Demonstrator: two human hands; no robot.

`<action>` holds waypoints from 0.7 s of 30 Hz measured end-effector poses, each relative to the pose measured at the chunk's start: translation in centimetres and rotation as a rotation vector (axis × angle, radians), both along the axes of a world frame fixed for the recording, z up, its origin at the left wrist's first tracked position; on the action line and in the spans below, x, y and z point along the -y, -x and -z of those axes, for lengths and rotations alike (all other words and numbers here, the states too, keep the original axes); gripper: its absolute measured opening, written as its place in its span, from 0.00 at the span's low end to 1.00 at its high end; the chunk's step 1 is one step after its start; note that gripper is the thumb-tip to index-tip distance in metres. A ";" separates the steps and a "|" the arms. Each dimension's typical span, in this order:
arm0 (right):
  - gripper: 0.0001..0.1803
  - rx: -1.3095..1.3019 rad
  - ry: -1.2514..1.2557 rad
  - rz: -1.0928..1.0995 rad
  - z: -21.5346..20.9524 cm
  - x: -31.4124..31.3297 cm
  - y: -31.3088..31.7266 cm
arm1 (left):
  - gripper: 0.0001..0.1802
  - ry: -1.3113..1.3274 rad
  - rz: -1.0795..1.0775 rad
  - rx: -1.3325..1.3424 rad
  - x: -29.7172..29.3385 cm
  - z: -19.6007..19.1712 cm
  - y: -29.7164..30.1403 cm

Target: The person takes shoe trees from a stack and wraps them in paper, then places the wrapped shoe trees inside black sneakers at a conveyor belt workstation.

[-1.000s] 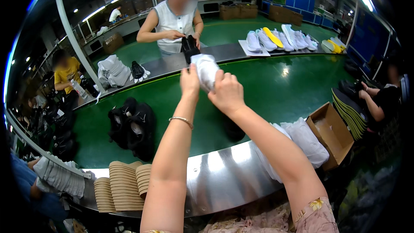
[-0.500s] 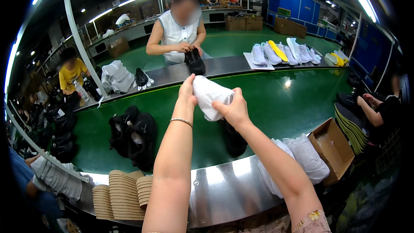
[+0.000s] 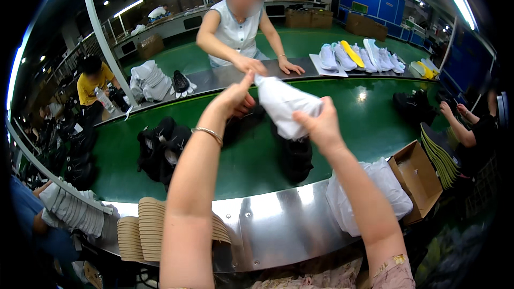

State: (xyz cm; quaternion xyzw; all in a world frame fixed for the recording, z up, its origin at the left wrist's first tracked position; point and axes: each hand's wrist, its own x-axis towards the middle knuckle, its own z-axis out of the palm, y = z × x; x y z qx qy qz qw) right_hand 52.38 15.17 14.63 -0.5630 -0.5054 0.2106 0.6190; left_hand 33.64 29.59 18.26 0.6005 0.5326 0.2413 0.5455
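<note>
My right hand [image 3: 319,124] grips the right end of a white paper bundle [image 3: 286,106], thumb on top, above the green belt. My left hand [image 3: 237,99] is beside the bundle's far left tip, its index finger stretched out and the other fingers apart from the bundle. Below the left hand lies a dark shoe [image 3: 239,126], partly hidden by that hand and arm. Under the bundle stands another black shoe [image 3: 296,159], its front covered. Across the belt, a co-worker's hand [image 3: 250,65] is close to my left fingertips.
Black shoes [image 3: 160,142] sit left on the belt. Tan insoles [image 3: 152,225] are stacked on the metal ledge. At right are white wrapped bundles [image 3: 369,195] and an open carton [image 3: 417,176]. White sneakers [image 3: 364,56] line the far bench; another black shoe [image 3: 412,104] rides far right.
My left hand has come off the bundle, which my right hand keeps, moved rightward. The co-worker no longer holds the black shoe and reaches toward my left hand; a dark shoe now shows beneath it.
</note>
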 end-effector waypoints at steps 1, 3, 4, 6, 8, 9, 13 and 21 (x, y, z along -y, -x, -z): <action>0.27 0.006 0.023 0.006 -0.6 0.4 -0.8 | 0.42 -0.116 0.027 -0.158 -0.7 -0.8 1.6; 0.28 -0.194 0.204 -0.075 -1.9 1.7 -0.2 | 0.37 -0.287 -0.021 -0.295 -0.8 -1.6 4.1; 0.28 -0.243 0.189 -0.074 -1.5 1.7 -0.1 | 0.33 -0.288 0.090 -0.285 -0.1 -1.5 4.0; 0.29 -0.334 0.154 -0.060 -0.1 1.6 0.1 | 0.22 -0.176 0.321 -0.177 2.9 -2.0 2.7; 0.29 -0.415 0.115 -0.041 0.6 1.3 0.9 | 0.13 -0.147 0.612 -0.003 5.0 -1.8 1.4; 0.29 -0.461 0.112 -0.032 0.7 1.1 1.6 | 0.11 -0.145 0.717 0.063 5.8 -1.8 1.1; 0.28 -0.672 0.092 -0.023 0.6 0.4 3.4 | 0.16 -0.222 0.744 0.168 6.7 -1.0 0.6; 0.18 -0.944 0.039 -0.216 -0.4 -0.2 8.1 | 0.08 -0.274 0.345 0.597 8.1 2.3 0.3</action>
